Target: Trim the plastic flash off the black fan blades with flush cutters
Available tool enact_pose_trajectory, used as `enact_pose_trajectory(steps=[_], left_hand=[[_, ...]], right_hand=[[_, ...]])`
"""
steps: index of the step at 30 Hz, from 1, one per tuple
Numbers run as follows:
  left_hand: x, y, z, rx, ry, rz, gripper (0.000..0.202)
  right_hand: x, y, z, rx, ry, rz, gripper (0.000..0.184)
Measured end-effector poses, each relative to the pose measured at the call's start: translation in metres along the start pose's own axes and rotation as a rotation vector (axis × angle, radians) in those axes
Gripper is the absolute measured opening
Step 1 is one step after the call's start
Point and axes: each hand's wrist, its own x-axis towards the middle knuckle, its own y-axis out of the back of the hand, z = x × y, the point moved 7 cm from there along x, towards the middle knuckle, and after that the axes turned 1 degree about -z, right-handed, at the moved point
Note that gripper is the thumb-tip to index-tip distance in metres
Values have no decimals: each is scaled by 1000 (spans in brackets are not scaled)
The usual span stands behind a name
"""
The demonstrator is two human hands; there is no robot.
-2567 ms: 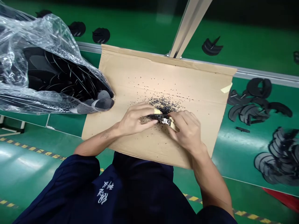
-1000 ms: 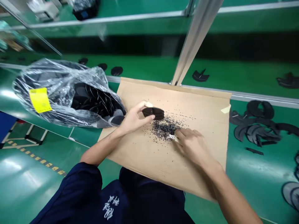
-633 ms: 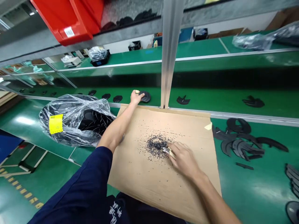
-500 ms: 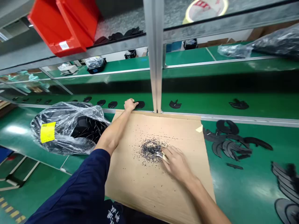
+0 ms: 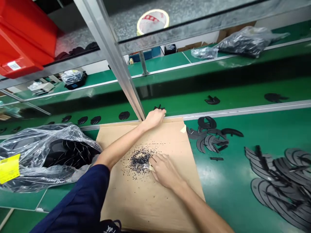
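Observation:
My left hand reaches across the cardboard sheet to its far edge, just right of the aluminium post. Its fingers are loosely stretched, with the tips at a small black plastic part on the green belt; I see no grip on it. My right hand rests on the cardboard, closed on a small metal tool whose tip pokes out at the left. The tool lies against a pile of black shavings.
A clear plastic bag of black parts with a yellow label lies left of the cardboard. Several round black parts sit in a row on the belt. Curved black pieces and a larger heap lie to the right. Red bins and a tape roll sit on the shelf above.
My left hand carried a black round part from the cardboard to the belt, let it go, then moved right past the post. My right hand stayed by the shavings with the tool.

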Motion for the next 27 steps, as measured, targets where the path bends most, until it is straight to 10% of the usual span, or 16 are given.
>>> enact_pose_trajectory(steps=[5,10,18,23,27], left_hand=[[61,17,0,-96,213,16,40],[44,29,6,-333,179,41,31],[-121,28,-14,-903,98,-105,26],[-218,23,-26,-1126,140,-203,38],[-266,65,-64,-439,99,-84,24]], right_hand=[[-1,10,7,-7,-12,103,11],[-3,16,20,56,-99,325,7],[-19,53,38,437,-229,839,30],[9,31,15,737,-107,524,27],[16,13,12,835,-220,407,35]])
